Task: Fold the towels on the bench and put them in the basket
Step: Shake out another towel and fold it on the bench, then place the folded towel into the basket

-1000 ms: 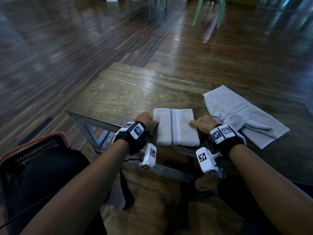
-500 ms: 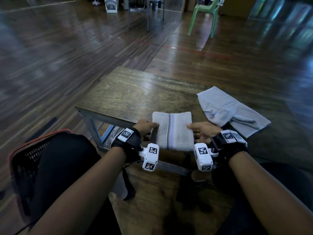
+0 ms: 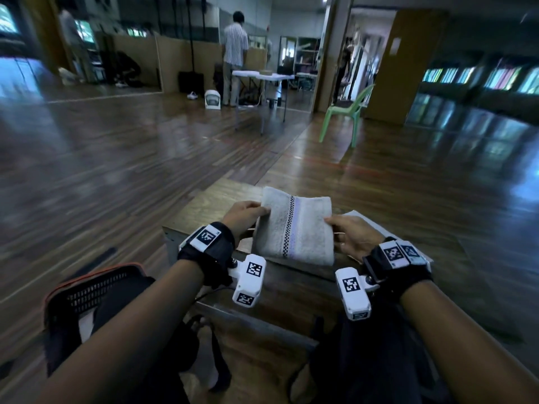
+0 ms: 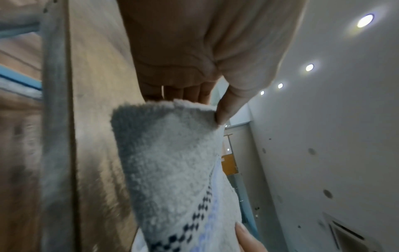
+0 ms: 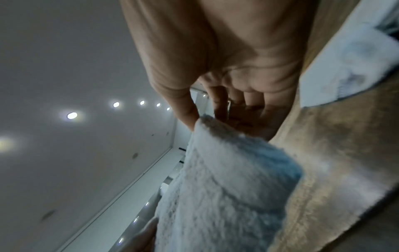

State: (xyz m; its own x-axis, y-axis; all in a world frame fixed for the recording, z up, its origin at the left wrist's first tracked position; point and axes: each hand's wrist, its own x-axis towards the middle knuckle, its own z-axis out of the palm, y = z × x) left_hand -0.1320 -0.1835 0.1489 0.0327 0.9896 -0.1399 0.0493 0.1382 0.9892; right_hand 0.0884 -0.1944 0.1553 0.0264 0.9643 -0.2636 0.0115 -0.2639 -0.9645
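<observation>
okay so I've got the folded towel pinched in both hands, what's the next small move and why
Probably swing it left and down toward the basket. The folded towel looks finished, a neat rectangle, with the left hand and right hand each pinching a side edge above the bench. The basket sits low by the left knee, so that is likely the shortest path.

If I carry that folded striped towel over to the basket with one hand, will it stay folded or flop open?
Likely floppy: the folded towel is soft terry, and its near edge sags below both hands' grip. The left hand and right hand pinch opposite edges, so one-handed its layers may droop open. It looks light; slipping seems unlikely.
</observation>
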